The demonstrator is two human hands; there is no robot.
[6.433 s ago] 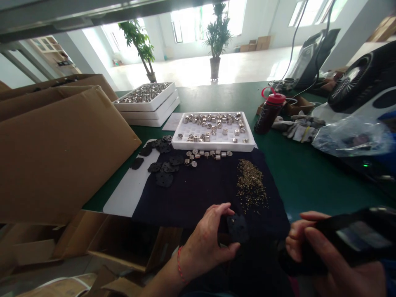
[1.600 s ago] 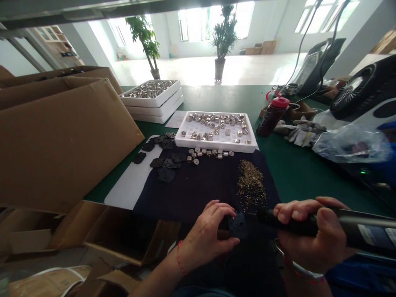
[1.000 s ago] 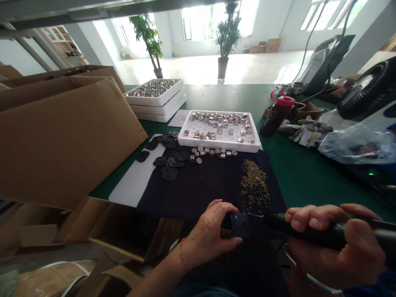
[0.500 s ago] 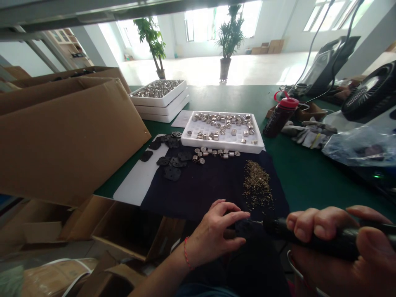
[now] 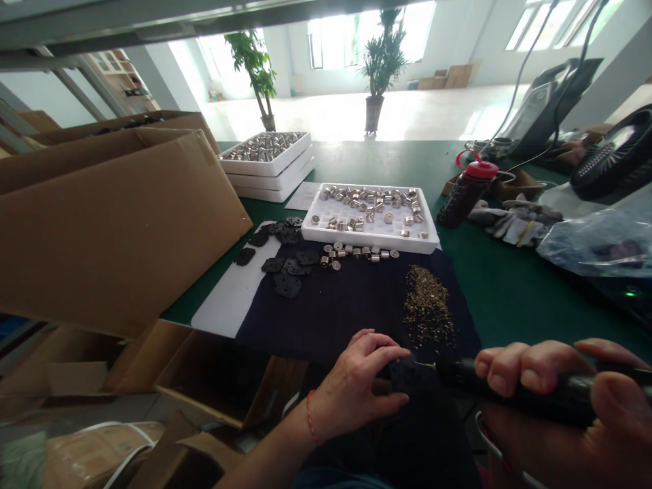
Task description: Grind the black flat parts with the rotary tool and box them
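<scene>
My right hand is wrapped round a black electric screwdriver. Its thin metal bit points left at a dark plate near the fingertips of my left hand. The left fingers and thumb curl round this plate's edge at the table's front; it is hard to make out against the dark background. Just beyond, a heap of tiny brass-coloured screws lies on a dark cloth. Several black plates and a row of small silver motors lie farther back on the cloth.
A white foam tray holds loose silver motors; stacked trays stand behind it. A large cardboard box blocks the left. At right are a red-capped bottle, gloves, plastic bag and fan.
The view has shifted slightly, moving the table scene a little to the right. Both hands keep their holds, and the dark plate at the bit shows a little more clearly.
</scene>
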